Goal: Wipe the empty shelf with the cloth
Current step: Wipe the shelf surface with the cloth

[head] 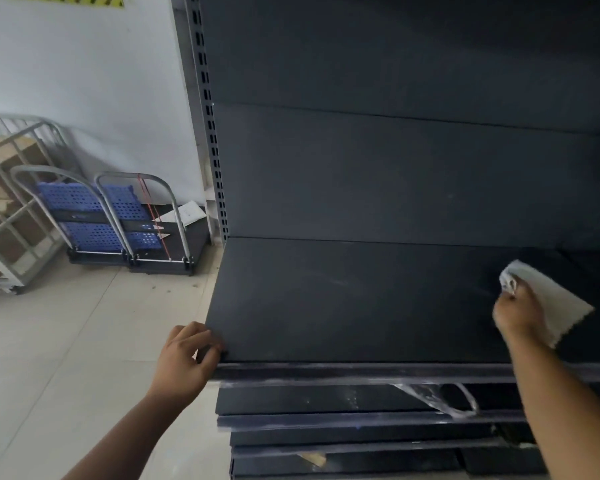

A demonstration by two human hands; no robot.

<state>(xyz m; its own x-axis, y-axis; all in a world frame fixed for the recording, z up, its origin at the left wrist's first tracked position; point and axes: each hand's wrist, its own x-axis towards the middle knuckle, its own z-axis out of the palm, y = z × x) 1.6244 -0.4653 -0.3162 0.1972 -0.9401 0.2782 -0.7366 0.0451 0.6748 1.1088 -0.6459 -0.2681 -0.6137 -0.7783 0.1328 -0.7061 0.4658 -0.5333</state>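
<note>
The dark empty shelf (343, 299) fills the middle of the view, bare of goods, with faint dusty streaks on its surface. My right hand (518, 311) holds a white cloth (555, 299) pressed flat on the shelf's right part. My left hand (187, 358) grips the shelf's front left corner, fingers curled over the edge.
Several lower dark shelves (326, 400) step out below the front edge, with clear plastic wrap (430, 396) hanging there. A slotted grey upright (212, 133) stands at the left. Two folded trolleys with blue crates (111, 220) and a metal cage cart (11, 202) stand on the tiled floor.
</note>
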